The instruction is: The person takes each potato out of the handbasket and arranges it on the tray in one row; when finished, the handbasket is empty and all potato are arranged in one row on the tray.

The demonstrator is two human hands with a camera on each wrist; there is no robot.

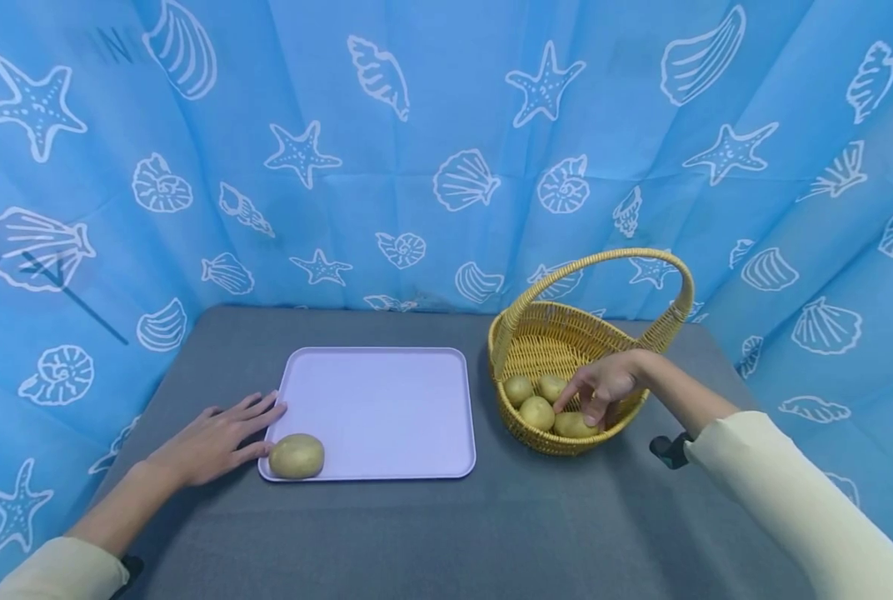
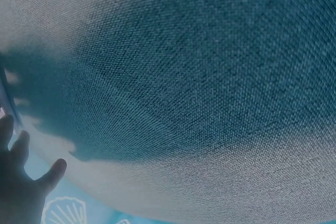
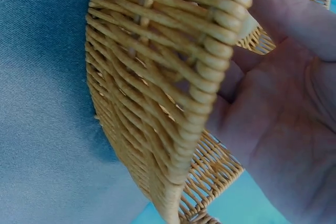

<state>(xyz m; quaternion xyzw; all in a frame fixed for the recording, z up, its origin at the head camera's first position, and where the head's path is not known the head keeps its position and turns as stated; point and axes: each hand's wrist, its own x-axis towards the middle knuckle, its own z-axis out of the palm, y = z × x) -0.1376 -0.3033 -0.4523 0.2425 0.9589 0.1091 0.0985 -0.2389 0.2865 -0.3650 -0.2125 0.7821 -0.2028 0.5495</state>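
A wicker basket [image 1: 619, 333] with a tall handle stands on the grey table and holds several potatoes [image 1: 536, 412]. My right hand [image 1: 600, 390] reaches down into it, fingers curling over the potatoes; whether it grips one I cannot tell. In the right wrist view the basket wall [image 3: 157, 93] fills the frame with my palm [image 3: 283, 124] behind it. A pale lilac tray [image 1: 379, 400] lies left of the basket, with one potato [image 1: 296, 456] in its near left corner. My left hand [image 1: 217, 433] rests flat on the table, fingertips at the tray's left edge beside that potato.
A blue cloth printed with shells and starfish [image 1: 446, 150] hangs behind and to both sides of the table. Grey tablecloth [image 2: 199, 77] fills the left wrist view. A small black object [image 1: 667, 450] shows by my right sleeve.
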